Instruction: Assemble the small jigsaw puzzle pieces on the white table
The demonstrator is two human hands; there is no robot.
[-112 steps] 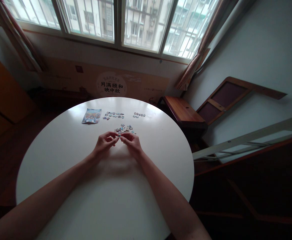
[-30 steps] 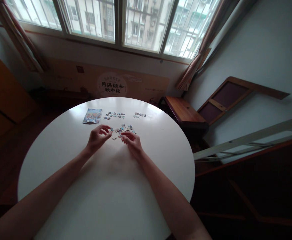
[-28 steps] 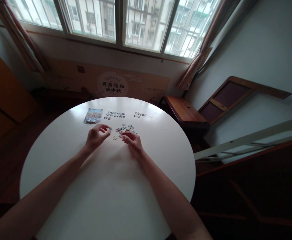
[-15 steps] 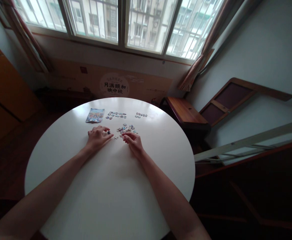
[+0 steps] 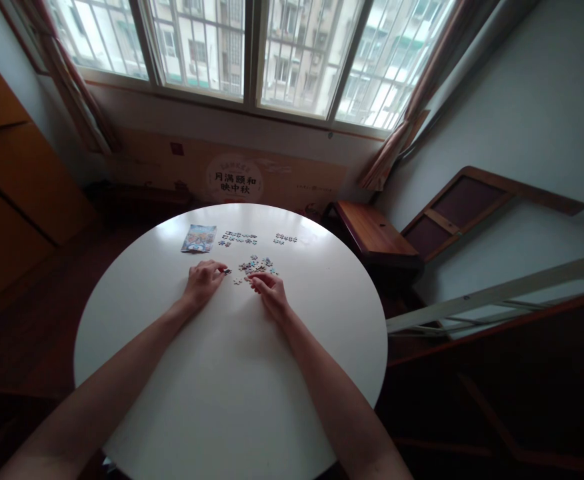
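Observation:
A loose pile of small jigsaw pieces (image 5: pixel 257 265) lies on the round white table (image 5: pixel 232 373). My left hand (image 5: pixel 203 281) rests on the table just left of the pile, its fingertips pinched on a small dark puzzle piece (image 5: pixel 227 271) that touches the tabletop. At the near edge of the pile my right hand (image 5: pixel 271 292) lies with fingers curled and pinched together; whether they hold a piece is too small to tell. Two short rows of joined pieces (image 5: pixel 239 237) (image 5: pixel 285 239) lie farther back, beside a colourful picture card (image 5: pixel 199 238).
A wooden bench (image 5: pixel 372 233) and a leaning wooden frame (image 5: pixel 462 200) stand right of the table. A metal rail (image 5: pixel 497 293) crosses the right side. An orange cabinet (image 5: pixel 7 193) is at the left. Windows and a cardboard panel with printed characters (image 5: pixel 235 181) lie beyond.
My hands were pinched together over the pile; the left then moved out to the left and came down onto the table with a piece. The right hand stayed. The camera view shifted slightly.

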